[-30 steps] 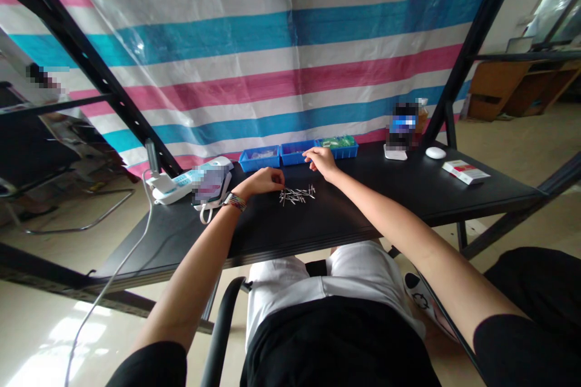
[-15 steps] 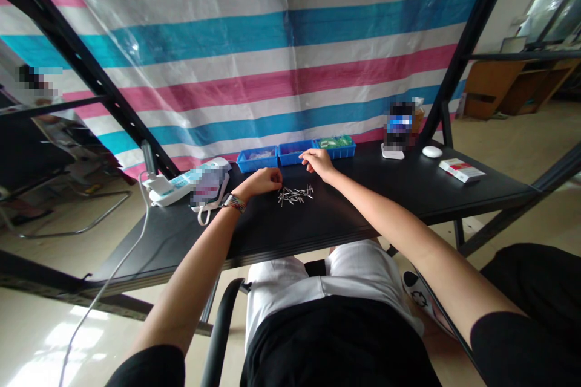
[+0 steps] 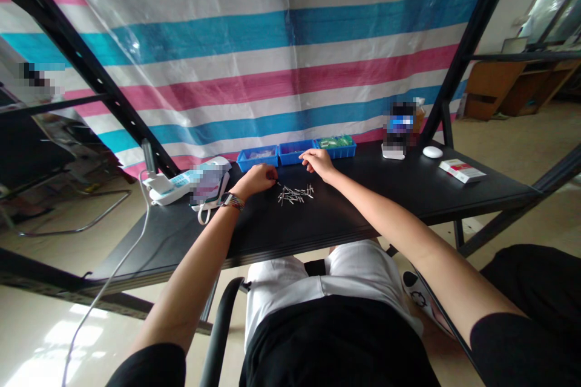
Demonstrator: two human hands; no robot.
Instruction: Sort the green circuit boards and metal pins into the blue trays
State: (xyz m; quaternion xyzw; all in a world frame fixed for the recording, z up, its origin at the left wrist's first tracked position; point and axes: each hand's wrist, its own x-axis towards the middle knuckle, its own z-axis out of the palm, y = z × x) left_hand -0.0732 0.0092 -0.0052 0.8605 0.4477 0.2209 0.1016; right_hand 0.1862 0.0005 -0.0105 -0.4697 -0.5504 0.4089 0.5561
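Observation:
A loose pile of thin silver metal pins [image 3: 295, 195], rivet-like in shape, lies on the black tabletop [image 3: 290, 231]. Just left of the pile is my left hand [image 3: 259, 179], its fingers curled together; a small tip shows by the fingertips, too tiny to name. My right hand [image 3: 318, 163] hovers above and beyond the pile, in front of the blue bins, with thumb and fingers pinched. Whatever it may hold is too small to see. Behind the hands stand a left blue bin [image 3: 257, 164], a middle blue bin [image 3: 290, 161] and a right blue bin [image 3: 342, 151] with green-and-white contents.
On the left lie a white power strip [image 3: 164, 198] with a cable and a blurred pouch-like item with a white strap [image 3: 204, 215]. To the right are a white rounded object [image 3: 433, 152] and a white-and-red box [image 3: 462, 172]. A striped sheet [image 3: 290, 66] hangs behind.
My left hand has shifted slightly left and away from the pile, fingers still curled. The right hand stays in nearly the same place and pose.

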